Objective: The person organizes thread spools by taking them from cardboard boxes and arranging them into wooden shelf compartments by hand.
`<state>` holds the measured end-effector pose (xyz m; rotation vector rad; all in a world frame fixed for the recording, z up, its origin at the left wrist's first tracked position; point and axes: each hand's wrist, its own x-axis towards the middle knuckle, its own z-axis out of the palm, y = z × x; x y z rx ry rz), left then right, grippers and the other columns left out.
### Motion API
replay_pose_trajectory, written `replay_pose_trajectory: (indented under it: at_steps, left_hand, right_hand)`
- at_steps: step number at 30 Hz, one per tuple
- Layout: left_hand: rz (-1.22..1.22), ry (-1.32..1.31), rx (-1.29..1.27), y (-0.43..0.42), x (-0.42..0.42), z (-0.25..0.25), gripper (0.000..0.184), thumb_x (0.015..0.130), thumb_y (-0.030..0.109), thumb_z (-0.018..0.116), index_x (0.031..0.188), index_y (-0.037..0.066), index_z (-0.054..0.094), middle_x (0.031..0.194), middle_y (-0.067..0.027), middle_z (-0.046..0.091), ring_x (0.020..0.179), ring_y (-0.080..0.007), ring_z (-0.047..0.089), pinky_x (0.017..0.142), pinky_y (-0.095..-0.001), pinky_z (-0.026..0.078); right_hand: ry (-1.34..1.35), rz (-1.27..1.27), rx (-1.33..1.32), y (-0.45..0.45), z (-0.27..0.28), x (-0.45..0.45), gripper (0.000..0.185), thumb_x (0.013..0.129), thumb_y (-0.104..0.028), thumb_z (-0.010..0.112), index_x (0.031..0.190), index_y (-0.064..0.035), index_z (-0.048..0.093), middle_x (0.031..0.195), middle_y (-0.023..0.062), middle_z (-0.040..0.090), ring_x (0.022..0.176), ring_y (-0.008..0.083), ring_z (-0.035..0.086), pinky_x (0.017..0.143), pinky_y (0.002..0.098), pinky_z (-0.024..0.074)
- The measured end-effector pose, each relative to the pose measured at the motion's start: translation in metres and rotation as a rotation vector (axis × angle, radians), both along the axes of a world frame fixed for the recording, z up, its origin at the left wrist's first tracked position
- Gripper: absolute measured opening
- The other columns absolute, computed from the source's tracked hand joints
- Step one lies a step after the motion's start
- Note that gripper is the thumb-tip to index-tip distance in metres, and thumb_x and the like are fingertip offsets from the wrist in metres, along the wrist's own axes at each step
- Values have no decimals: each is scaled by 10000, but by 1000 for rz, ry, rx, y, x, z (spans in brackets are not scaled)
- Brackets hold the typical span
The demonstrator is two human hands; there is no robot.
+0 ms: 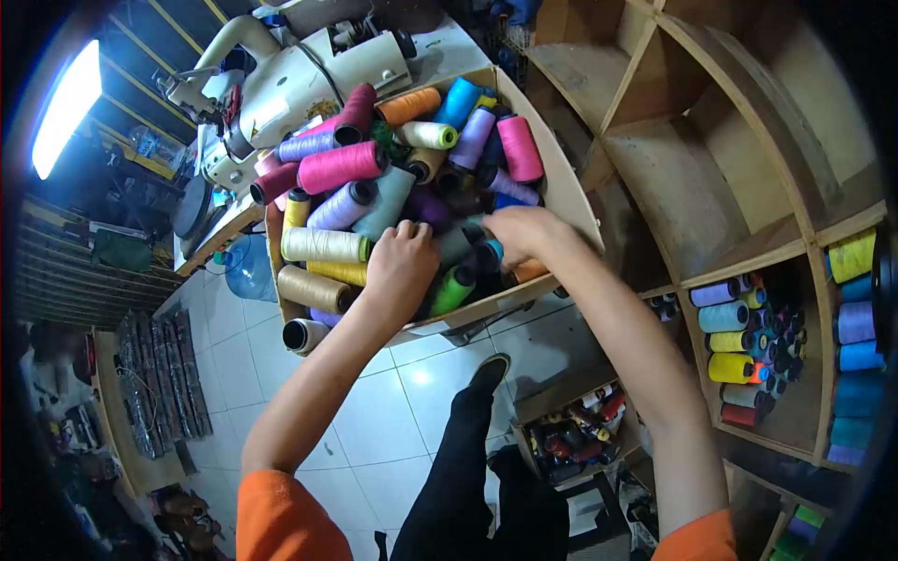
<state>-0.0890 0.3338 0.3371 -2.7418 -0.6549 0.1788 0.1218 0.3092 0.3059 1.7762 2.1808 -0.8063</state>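
A cardboard box [550, 150] heaped with thread spools is in front of me, and both my hands reach into it. My left hand [404, 264] has its fingers curled down among the spools; whatever they grip is hidden. Beside it lie a cream spool [323, 245] and a grey-green spool [385, 201]. My right hand [524, 232] is bent into the right side of the heap, its fingertips hidden near a dull grey spool [455, 247]. Between my wrists sits a bright green spool [453, 290]. A pink spool [341, 166] rests on top at the left.
A white sewing machine [299, 84] stands on a table behind the box. Wooden shelves [692, 178] rise at the right, with spools [730, 341] in one compartment. A smaller box [571, 439] of spools is low by my legs. A water bottle [251, 266] stands on the tiled floor.
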Motion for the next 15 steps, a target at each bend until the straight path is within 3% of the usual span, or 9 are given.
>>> replay_pose_trajectory:
  at_steps: [3, 4, 7, 8, 11, 13, 15]
  left_hand:
    - [11, 39, -27, 5, 4, 1, 218, 691, 97, 644, 906, 72, 622, 974, -84, 582, 926, -244, 577, 755, -331, 488]
    - [1, 43, -49, 5, 5, 5, 252, 677, 70, 651, 928, 60, 619, 971, -92, 578, 915, -262, 578, 767, -341, 493]
    - [-45, -91, -165, 4, 10, 32, 277, 666, 38, 649, 940, 47, 610, 966, -101, 571, 895, -275, 579, 788, -363, 496]
    - [-18, -126, -217, 2, 12, 44, 372, 647, 28, 682, 1012, 29, 607, 980, -122, 574, 929, -303, 582, 823, -373, 491]
    - [3, -450, -499, -15, 20, 96, 476, 633, 33, 721, 1095, 39, 605, 1044, -152, 586, 1003, -309, 583, 870, -374, 481]
    - [-27, -649, -497, -29, 17, 123, 485, 692, 25, 689, 1167, 66, 597, 1103, -139, 592, 1073, -300, 579, 842, -387, 494]
    - [28, -929, -712, -38, 1, 117, 694, 651, 168, 782, 1297, 120, 531, 1327, -136, 521, 1190, -255, 536, 978, -398, 429]
  right_hand:
    - [49, 12, 54, -5, 0, -2, 614, 533, -153, 823, 1114, -159, 625, 970, 95, 686, 923, 302, 652, 768, 403, 543]
    - [22, 30, 124, -8, 4, -2, 514, 561, -160, 806, 1041, -96, 632, 1003, 122, 677, 925, 309, 653, 778, 410, 539]
    - [-48, -140, 203, -14, 25, 2, 496, 641, -228, 791, 1059, -63, 582, 1032, 140, 641, 990, 329, 606, 841, 440, 496]
    - [3, -199, 290, -22, 33, 8, 507, 659, -223, 784, 1085, -55, 568, 1021, 161, 636, 971, 335, 612, 836, 438, 492]
    - [347, -506, 527, -63, 65, 20, 481, 684, -219, 783, 1072, -55, 550, 1014, 194, 622, 966, 332, 614, 839, 414, 485]
    - [589, -722, 722, -108, 82, 32, 501, 720, -232, 772, 1130, -72, 533, 1059, 182, 621, 1003, 297, 613, 883, 413, 467]
    - [1087, -932, 710, -168, 57, 52, 500, 800, -248, 715, 1230, -135, 486, 1151, 132, 617, 1021, 337, 608, 927, 437, 445]
